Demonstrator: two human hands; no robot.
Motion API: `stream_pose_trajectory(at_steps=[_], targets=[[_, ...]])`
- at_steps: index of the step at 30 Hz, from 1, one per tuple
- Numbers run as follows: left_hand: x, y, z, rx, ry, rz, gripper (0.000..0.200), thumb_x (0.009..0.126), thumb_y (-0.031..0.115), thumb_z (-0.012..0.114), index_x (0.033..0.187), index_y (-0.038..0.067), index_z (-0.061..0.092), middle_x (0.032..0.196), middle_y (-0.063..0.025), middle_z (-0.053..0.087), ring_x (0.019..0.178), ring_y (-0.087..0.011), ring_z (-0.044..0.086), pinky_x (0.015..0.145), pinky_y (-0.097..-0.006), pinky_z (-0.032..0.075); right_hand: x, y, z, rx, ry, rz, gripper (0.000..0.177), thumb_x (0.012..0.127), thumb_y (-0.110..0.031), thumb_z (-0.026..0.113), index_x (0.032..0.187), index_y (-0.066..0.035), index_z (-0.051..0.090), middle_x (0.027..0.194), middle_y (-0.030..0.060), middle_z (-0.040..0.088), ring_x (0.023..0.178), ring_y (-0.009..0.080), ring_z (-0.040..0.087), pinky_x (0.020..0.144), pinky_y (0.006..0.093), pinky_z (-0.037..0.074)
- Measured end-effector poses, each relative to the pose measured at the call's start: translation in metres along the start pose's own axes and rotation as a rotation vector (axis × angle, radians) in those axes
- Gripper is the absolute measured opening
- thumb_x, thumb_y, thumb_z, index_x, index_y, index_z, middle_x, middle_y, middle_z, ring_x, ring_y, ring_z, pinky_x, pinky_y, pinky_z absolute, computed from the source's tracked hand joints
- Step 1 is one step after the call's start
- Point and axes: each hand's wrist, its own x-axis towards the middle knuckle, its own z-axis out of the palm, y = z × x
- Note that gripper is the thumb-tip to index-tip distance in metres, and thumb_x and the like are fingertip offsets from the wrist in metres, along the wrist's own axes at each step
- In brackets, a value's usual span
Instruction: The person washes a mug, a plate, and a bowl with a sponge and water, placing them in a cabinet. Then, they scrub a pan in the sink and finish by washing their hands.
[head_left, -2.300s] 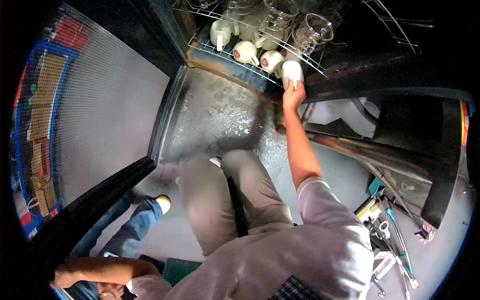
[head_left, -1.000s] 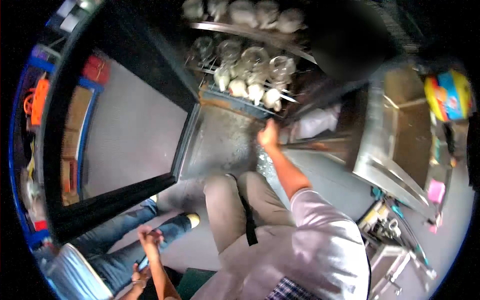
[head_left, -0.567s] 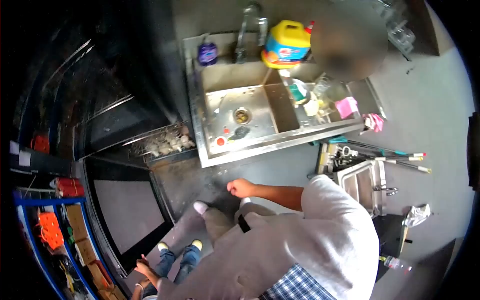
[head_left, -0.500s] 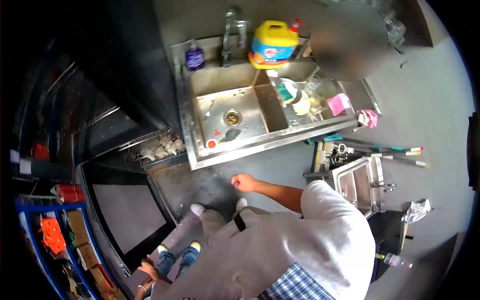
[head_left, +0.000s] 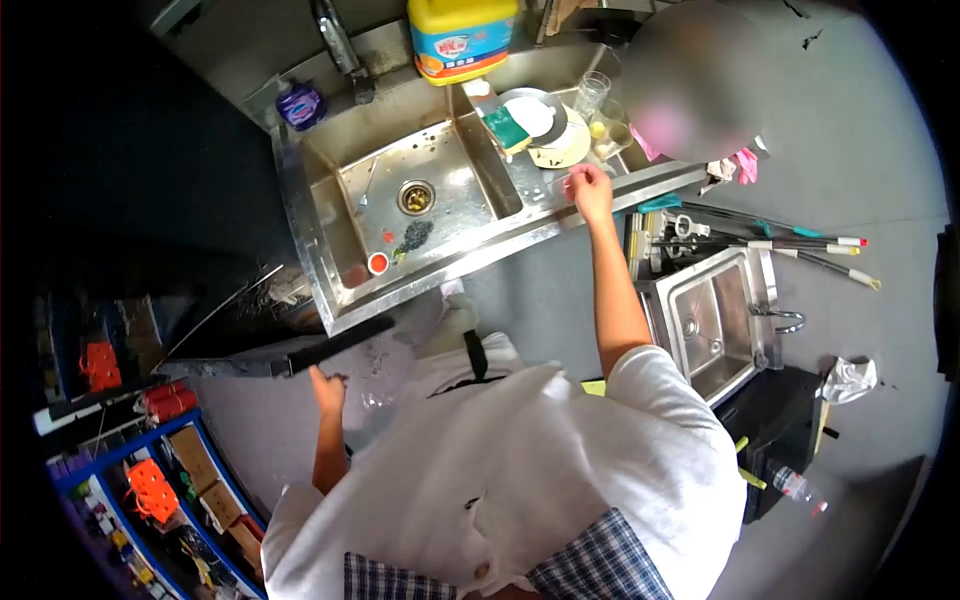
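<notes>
My right hand [head_left: 590, 190] is over the front rim of the sink's right basin, fingers bent and drawn together; whatever they hold, if anything, I cannot make out. Just beyond it are a pale plate [head_left: 563, 145], a green sponge [head_left: 507, 130], a white bowl [head_left: 531, 116] and drinking glasses [head_left: 592, 92]. My left hand [head_left: 328, 388] is low on the left, its fingertips at the edge of a dark dishwasher door [head_left: 235, 366], seen nearly edge-on. Its index finger points up and the thumb stands apart.
The left basin [head_left: 375, 180] holds food scraps and a small red-filled cup [head_left: 377, 263]. Behind it are a faucet [head_left: 343, 50], a purple bottle [head_left: 300, 105] and a yellow jug [head_left: 460, 45]. A small sink [head_left: 705, 315] and long-handled tools [head_left: 800, 245] are right; blue shelving [head_left: 150, 435] is left.
My right hand has moved up and right to the sink rim. The dishwasher door, lying lowered before, has swung up to edge-on, with my left hand beside it. The view has shifted.
</notes>
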Motion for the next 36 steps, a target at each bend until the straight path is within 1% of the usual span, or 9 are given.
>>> stream_pose_trajectory(at_steps=[4, 6, 10, 18, 22, 27, 30, 33, 36], targets=[[0.107, -0.014, 0.033, 0.349, 0.120, 0.547, 0.079, 0.065, -0.017, 0.049, 0.138, -0.001, 0.022, 0.129, -0.0219, 0.041, 0.109, -0.0313, 0.052, 0.080, -0.0320, 0.049, 0.033, -0.008, -0.014, -0.288, -0.085, 0.125, 0.019, 0.081, -0.007, 0.053, 0.096, 0.001, 0.062, 0.076, 0.0108, 0.065, 0.063, 0.0167, 0.062, 0.058, 0.0309, 0.050], [0.098, 0.034, 0.019, 0.045, -0.198, 0.449, 0.086, 0.066, -0.018, 0.046, 0.143, -0.003, 0.013, 0.134, -0.0211, 0.040, 0.121, -0.0310, 0.044, 0.100, -0.0333, 0.036, 0.060, 0.010, -0.027, -0.442, -0.082, 0.116, 0.021, 0.079, -0.009, 0.056, 0.096, 0.001, 0.062, 0.076, 0.0122, 0.066, 0.064, 0.0189, 0.063, 0.062, 0.0327, 0.050], [0.123, 0.072, -0.022, -0.027, -0.322, 0.344, 0.087, 0.066, -0.023, 0.035, 0.144, 0.013, 0.028, 0.140, -0.0159, 0.036, 0.123, -0.0279, 0.044, 0.068, -0.0268, 0.053, 0.112, 0.028, -0.034, -0.461, -0.053, 0.220, 0.018, 0.080, -0.015, 0.058, 0.091, -0.001, 0.063, 0.072, 0.0112, 0.066, 0.061, 0.0194, 0.063, 0.060, 0.0324, 0.049], [0.183, 0.034, -0.026, 0.080, -0.216, 0.117, 0.074, 0.070, -0.017, 0.038, 0.138, 0.010, 0.036, 0.135, -0.0143, 0.040, 0.116, -0.0263, 0.049, 0.064, -0.0309, 0.053, 0.223, 0.099, 0.014, -0.529, -0.166, 0.320, 0.011, 0.078, -0.012, 0.058, 0.085, -0.004, 0.062, 0.070, 0.0093, 0.063, 0.060, 0.0211, 0.062, 0.052, 0.0337, 0.050], [0.104, 0.139, -0.018, 0.009, -0.123, -0.253, 0.072, 0.073, -0.014, 0.039, 0.138, 0.014, 0.033, 0.120, -0.0136, 0.047, 0.083, -0.0197, 0.057, 0.060, -0.0302, 0.051, 0.291, 0.127, 0.037, -0.819, -0.087, 0.151, 0.028, 0.068, -0.020, 0.064, 0.084, 0.003, 0.067, 0.087, 0.0244, 0.066, 0.088, 0.0373, 0.064, 0.078, 0.0410, 0.051], [-0.009, 0.108, 0.004, -0.120, -0.162, -0.144, 0.064, 0.075, -0.009, 0.046, 0.134, 0.011, 0.035, 0.102, -0.0158, 0.054, 0.075, -0.0182, 0.056, 0.047, -0.0297, 0.050, 0.368, 0.192, 0.069, -1.149, -0.116, 0.165, 0.059, 0.068, -0.033, 0.072, 0.114, 0.000, 0.055, 0.113, 0.0205, 0.061, 0.105, 0.0314, 0.060, 0.088, 0.0380, 0.048], [-0.077, 0.120, 0.019, -0.195, -0.201, -0.549, 0.053, 0.076, -0.007, 0.050, 0.127, 0.006, 0.042, 0.103, -0.0132, 0.056, 0.068, -0.0180, 0.058, 0.047, -0.0251, 0.046, 0.372, 0.201, 0.089, -1.415, 0.005, 0.105, 0.059, 0.072, -0.039, 0.071, 0.112, 0.001, 0.053, 0.105, 0.0142, 0.064, 0.094, 0.0256, 0.064, 0.079, 0.0371, 0.051], [-0.109, 0.144, 0.043, 0.506, -0.405, -0.708, 0.044, 0.075, -0.002, 0.055, 0.119, 0.004, 0.051, 0.107, -0.0126, 0.062, 0.092, -0.0211, 0.061, 0.071, -0.0335, 0.051, 0.359, 0.190, 0.084, -1.347, -0.152, 0.306, 0.051, 0.071, -0.034, 0.070, 0.109, -0.002, 0.059, 0.105, 0.0159, 0.064, 0.096, 0.0281, 0.063, 0.082, 0.0380, 0.050], [-0.046, 0.222, 0.052, 0.647, -0.355, 0.104, 0.038, 0.084, 0.012, 0.052, 0.121, 0.009, 0.051, 0.106, -0.0097, 0.063, 0.092, -0.0236, 0.061, 0.083, -0.0353, 0.047, 0.382, 0.196, 0.082, -1.095, -0.116, 0.254, 0.048, 0.066, -0.031, 0.071, 0.104, -0.003, 0.065, 0.102, 0.0200, 0.065, 0.097, 0.0329, 0.062, 0.086, 0.0396, 0.049]])
